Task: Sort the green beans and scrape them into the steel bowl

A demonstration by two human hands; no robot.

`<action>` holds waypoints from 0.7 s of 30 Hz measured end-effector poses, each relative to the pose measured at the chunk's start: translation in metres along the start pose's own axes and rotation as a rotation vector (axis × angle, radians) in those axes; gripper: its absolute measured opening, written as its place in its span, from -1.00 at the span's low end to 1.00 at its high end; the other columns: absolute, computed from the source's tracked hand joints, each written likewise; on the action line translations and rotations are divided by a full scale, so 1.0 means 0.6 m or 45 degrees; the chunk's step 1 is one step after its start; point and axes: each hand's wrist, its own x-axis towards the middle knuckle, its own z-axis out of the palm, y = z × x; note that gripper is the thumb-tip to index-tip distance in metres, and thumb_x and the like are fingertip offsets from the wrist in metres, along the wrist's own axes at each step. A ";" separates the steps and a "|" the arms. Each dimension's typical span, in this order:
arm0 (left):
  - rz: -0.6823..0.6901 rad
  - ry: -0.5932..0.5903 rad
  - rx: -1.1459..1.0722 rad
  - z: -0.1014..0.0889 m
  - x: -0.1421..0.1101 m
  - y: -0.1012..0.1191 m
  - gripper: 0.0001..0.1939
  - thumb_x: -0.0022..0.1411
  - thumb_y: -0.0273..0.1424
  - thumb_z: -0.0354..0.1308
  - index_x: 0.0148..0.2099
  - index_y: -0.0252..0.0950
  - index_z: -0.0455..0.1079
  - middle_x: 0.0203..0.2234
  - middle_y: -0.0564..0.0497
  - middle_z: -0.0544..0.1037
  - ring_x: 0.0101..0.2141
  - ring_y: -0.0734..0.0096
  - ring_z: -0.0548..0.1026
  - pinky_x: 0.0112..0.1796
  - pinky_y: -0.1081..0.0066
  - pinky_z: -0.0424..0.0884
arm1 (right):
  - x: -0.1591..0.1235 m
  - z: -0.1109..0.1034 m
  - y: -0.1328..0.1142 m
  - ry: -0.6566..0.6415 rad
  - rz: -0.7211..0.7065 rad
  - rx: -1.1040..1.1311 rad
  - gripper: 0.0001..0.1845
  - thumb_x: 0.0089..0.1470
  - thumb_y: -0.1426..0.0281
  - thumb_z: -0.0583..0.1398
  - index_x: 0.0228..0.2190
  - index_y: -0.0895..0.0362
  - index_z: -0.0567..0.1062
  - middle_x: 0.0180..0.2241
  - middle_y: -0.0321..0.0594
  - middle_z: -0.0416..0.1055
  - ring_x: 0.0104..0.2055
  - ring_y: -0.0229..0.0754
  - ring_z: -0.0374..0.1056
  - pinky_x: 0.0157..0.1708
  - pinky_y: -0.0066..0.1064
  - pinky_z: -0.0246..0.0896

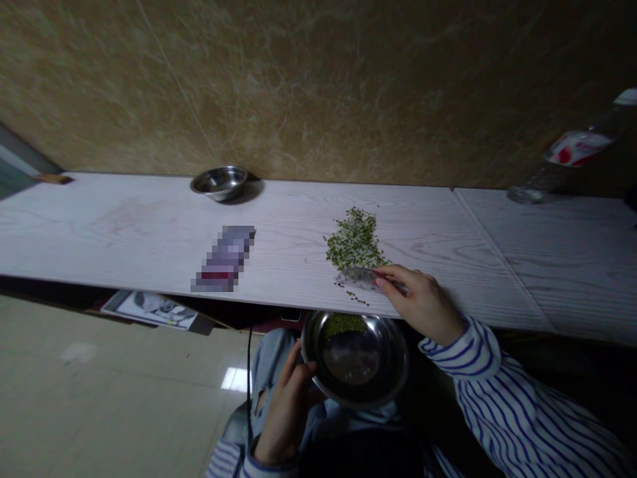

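My left hand (291, 405) grips the left rim of a steel bowl (393, 372), held tilted below the table's front edge. Small green beans (346, 324), like mung beans, lie inside at the bowl's far side. On the tabletop, more green beans (354, 239) are spread in a loose patch, with a few strays near the edge. My right hand (421, 302) is closed on a flat greyish tool (359, 275), blurred, its exact kind unclear. The tool rests at the near side of the patch, above the bowl.
A second steel bowl (219, 184) stands by the wall at the back left. A pixelated flat item (223, 259) lies in front of it. At the back right stands a plastic bottle (572, 149). An open drawer (154, 311) shows under the table's left part.
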 end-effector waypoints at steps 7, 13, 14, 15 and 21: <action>-0.002 -0.010 -0.012 -0.001 0.003 -0.001 -0.34 0.04 -0.29 0.28 0.22 -0.17 0.35 0.03 -0.15 0.53 -0.07 0.04 0.49 -0.32 0.30 0.50 | 0.003 -0.001 0.007 0.026 0.049 0.049 -0.79 0.17 0.39 0.18 -0.19 0.09 0.60 -0.28 -0.17 0.65 -0.25 -0.08 0.59 -0.28 -0.33 0.49; -0.015 0.004 -0.004 0.000 0.003 0.000 -0.27 0.02 -0.26 0.29 0.27 -0.15 0.32 0.00 -0.14 0.56 -0.09 0.02 0.51 -0.29 0.25 0.50 | 0.000 -0.004 0.002 -0.004 0.007 0.020 -0.79 0.18 0.41 0.18 -0.18 0.09 0.60 -0.26 -0.18 0.65 -0.25 -0.09 0.58 -0.25 -0.31 0.48; -0.015 0.003 -0.004 0.000 0.003 0.000 -0.28 0.02 -0.26 0.28 0.27 -0.16 0.31 0.01 -0.15 0.56 -0.08 0.01 0.51 -0.29 0.24 0.50 | -0.001 -0.006 0.002 0.001 0.005 0.024 -0.79 0.18 0.40 0.18 -0.18 0.09 0.59 -0.26 -0.18 0.65 -0.25 -0.09 0.58 -0.25 -0.31 0.48; -0.014 0.003 -0.001 0.000 0.003 0.000 -0.28 0.03 -0.27 0.27 0.27 -0.16 0.31 0.03 -0.15 0.55 -0.07 0.01 0.50 -0.30 0.24 0.50 | -0.001 -0.006 0.003 0.010 0.008 0.031 -0.79 0.18 0.40 0.18 -0.18 0.09 0.59 -0.27 -0.18 0.65 -0.25 -0.09 0.58 -0.26 -0.31 0.48; -0.008 0.013 0.038 0.000 0.001 -0.001 -0.36 0.04 -0.25 0.25 0.21 -0.15 0.38 0.04 -0.11 0.56 -0.02 -0.03 0.48 -0.32 0.26 0.48 | 0.005 -0.005 0.009 0.060 0.044 0.004 -0.77 0.18 0.39 0.17 -0.17 0.10 0.60 -0.26 -0.15 0.65 -0.24 -0.06 0.59 -0.23 -0.28 0.49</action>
